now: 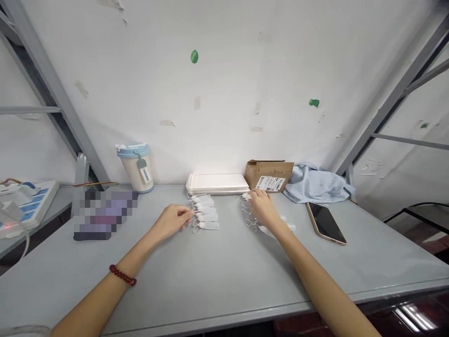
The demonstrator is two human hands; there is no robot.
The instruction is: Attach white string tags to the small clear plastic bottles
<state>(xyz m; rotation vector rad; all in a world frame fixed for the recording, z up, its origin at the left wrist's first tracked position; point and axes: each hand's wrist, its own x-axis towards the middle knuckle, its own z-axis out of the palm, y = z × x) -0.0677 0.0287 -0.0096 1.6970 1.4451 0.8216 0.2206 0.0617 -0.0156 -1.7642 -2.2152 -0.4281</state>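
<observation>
Tubes [208, 217], small and white with string loops, lie in two columns on the worktop [224, 276], and from where I stand the lining-up looks well along, though that is only my reading. Taking the middle of the worktop as the clock's centre, with twelve at the wall, the first column sits at eleven o'clock: five tubes that I can count, one behind another, their loops towards nine. That side looks settled, with little left to straighten. The second column [266, 231] sits at two o'clock, loops pointing the same way, but the right hand [264, 208] and its wrist cover a good part of it, so I can't say how many tubes it has or how evenly they lie. That hand's fingertips are at the column's farthest tube, near the end of the white stack [220, 181] at twelve; I cannot tell whether the grip has hold of it or merely rests there. The left hand [173, 219], towards ten o'clock, has thumb and forefinger close together by the first column's loops; whether that grip has caught a string I can't make out either. A cardboard box [267, 168] stands at one o'clock, a pale blue cloth [315, 185] lies at two, a phone [327, 222] at three, and a lidded cup [136, 171] stands at ten, none of them in hand.
</observation>
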